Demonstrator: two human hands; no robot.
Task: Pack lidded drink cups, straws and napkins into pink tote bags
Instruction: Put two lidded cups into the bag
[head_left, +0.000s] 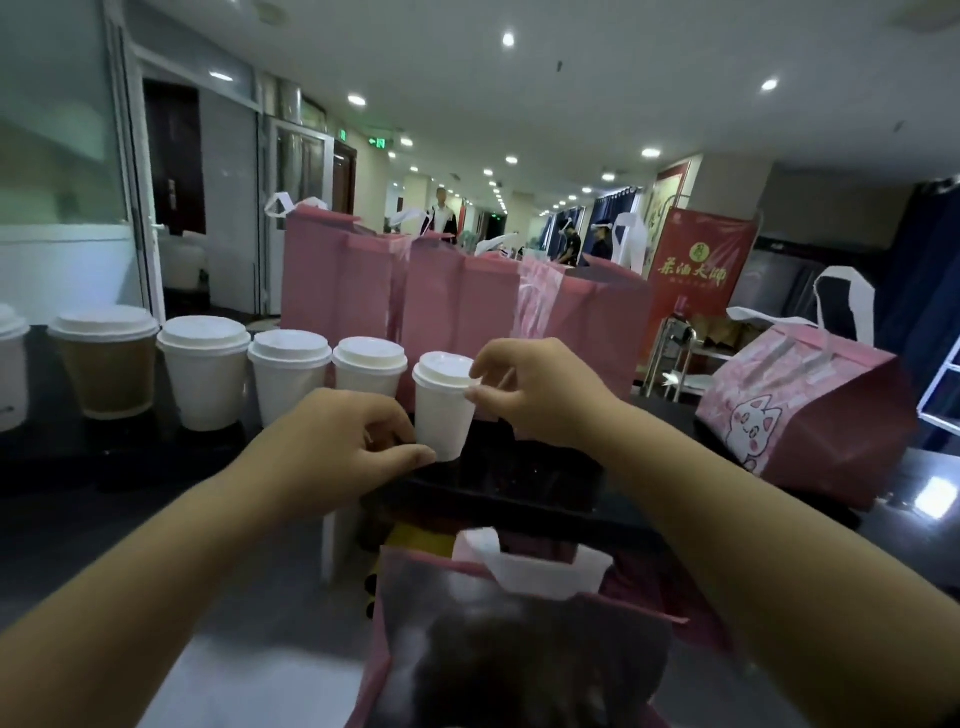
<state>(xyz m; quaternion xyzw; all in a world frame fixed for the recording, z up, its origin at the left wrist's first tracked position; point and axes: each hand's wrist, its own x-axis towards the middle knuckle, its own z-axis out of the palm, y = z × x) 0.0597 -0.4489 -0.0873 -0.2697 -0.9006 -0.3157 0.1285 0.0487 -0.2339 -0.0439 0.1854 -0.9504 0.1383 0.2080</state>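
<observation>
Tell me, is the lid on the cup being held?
On. A white lid sits atop the small cup, gripped by the left hand and right hand.

A white lidded cup (442, 415) is tilting slightly beside a row of lidded cups (288, 382) (one brown), with pink tote bags (343, 280) standing behind.

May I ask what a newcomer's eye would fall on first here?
The small white lidded paper cup at centre, held low by the left hand and at its lid by the right hand. Then the row of lidded cups on the dark counter at left, and the open pink tote bag below the hands.
</observation>
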